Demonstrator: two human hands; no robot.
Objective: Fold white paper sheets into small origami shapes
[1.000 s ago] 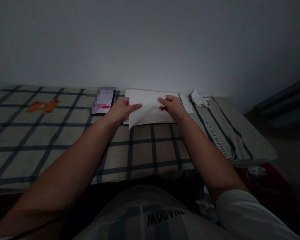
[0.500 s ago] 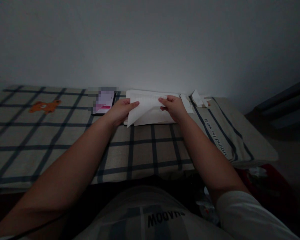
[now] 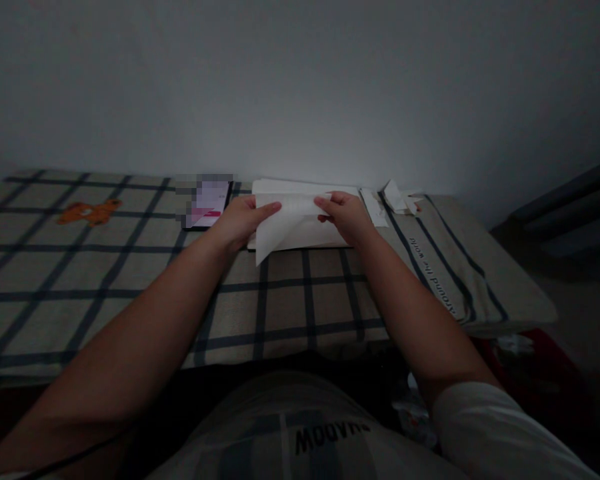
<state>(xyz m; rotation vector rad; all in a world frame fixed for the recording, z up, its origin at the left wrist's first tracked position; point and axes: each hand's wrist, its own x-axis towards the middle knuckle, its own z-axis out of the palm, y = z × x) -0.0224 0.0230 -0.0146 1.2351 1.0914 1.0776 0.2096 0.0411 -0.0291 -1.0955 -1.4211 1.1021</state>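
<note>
A white sheet of paper [image 3: 293, 210] is stretched between my two hands, its lower left corner hanging down in a point. My left hand [image 3: 246, 219] pinches the left edge with the thumb on top. On the right side, my right hand [image 3: 344, 212] grips the upper edge between thumb and fingers. Below and behind the sheet lies a stack of white paper [image 3: 305, 187], resting on something dark-edged that is mostly covered. Some fingers of both hands are hidden behind the paper.
A phone [image 3: 210, 203] with a lit screen lies left of the paper. Further left is an orange bear-shaped piece [image 3: 90, 212]. Torn paper scraps [image 3: 399, 198] sit to the right. The checked tablecloth [image 3: 305, 300] covers the table against a wall [image 3: 300, 87]. A red container [image 3: 540, 360] stands below right.
The sheet between my hands has shifted slightly down, its upper edge flatter and its left corner hanging lower. Both hands keep their grip almost in place.
</note>
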